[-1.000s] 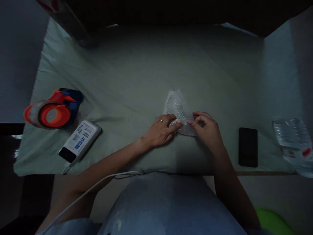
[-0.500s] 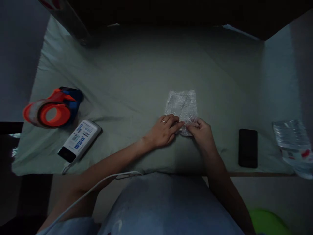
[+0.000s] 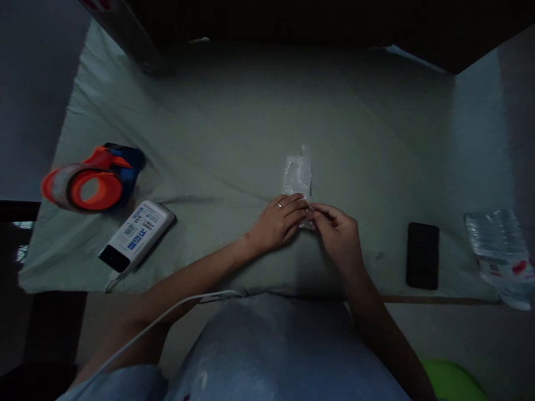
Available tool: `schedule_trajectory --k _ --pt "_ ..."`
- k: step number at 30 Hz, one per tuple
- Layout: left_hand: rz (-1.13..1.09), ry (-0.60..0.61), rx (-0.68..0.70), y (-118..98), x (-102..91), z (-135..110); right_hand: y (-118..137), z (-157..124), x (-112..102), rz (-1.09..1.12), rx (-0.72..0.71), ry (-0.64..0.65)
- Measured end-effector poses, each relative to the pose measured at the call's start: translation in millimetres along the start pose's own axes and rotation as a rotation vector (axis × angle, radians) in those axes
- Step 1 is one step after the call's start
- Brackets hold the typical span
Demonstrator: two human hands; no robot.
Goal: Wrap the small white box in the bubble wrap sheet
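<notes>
A small piece of clear bubble wrap (image 3: 297,174) lies folded narrow on the grey-green cloth (image 3: 234,122) in the middle of the table. My left hand (image 3: 279,220), with a ring on one finger, rests on the cloth and pinches the wrap's near end. My right hand (image 3: 336,231) meets it from the right, its fingers curled and pinching the same near end. Whatever is inside the wrap is hidden by my fingers.
An orange and blue tape dispenser (image 3: 90,181) and a white power bank (image 3: 136,234) with a white cable lie at the left. A black phone (image 3: 422,255) and a plastic water bottle (image 3: 499,256) lie at the right. The table's front edge runs just below my wrists.
The bubble wrap, spread wide half a second ago, is now folded into a narrow strip. My right hand has moved left towards my left hand.
</notes>
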State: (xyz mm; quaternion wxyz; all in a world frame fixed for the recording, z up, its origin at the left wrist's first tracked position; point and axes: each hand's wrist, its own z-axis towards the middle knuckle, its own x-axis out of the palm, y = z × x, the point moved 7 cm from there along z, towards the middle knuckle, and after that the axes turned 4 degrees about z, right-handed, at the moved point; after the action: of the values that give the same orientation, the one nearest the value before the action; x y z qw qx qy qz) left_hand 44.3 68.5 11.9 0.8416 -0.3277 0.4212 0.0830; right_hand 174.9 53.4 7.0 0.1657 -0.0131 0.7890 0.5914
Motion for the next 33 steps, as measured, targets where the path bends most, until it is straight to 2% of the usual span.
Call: schedule_trajectory --k 4,9,12,16,20,24,29,33 --pt "0.107 -0.011 -0.018 1.6 -6.0 -6.3 3.8 -4.6 0.2 -0.074 -0.093 0.118" --pt "0.132 0.066 0.112 -6.7 -7.7 -14.0 12.3 -8.8 6.3 -0.283 -0.383 0.252" --pt "0.137 0.042 0.131 -7.2 -10.0 -16.9 15.4 -14.8 10.3 -0.369 -0.519 0.274" --pt "0.150 0.072 0.100 -3.5 -4.7 -18.4 15.5 -25.2 13.2 -0.504 -0.723 0.254" --pt "0.158 0.104 0.100 -2.2 -0.6 -19.1 10.2 -28.8 13.3 -0.518 -0.869 0.311" --pt "0.192 0.156 0.086 -2.9 1.4 -18.7 8.7 -22.4 10.1 -0.500 -0.875 0.378" --pt "0.266 0.202 0.071 -3.2 6.7 -20.6 7.7 -9.5 4.4 -0.307 -0.667 0.443" --pt "0.278 0.201 0.086 -2.4 10.8 -23.7 10.9 -2.9 -3.6 -0.272 -0.714 0.320"
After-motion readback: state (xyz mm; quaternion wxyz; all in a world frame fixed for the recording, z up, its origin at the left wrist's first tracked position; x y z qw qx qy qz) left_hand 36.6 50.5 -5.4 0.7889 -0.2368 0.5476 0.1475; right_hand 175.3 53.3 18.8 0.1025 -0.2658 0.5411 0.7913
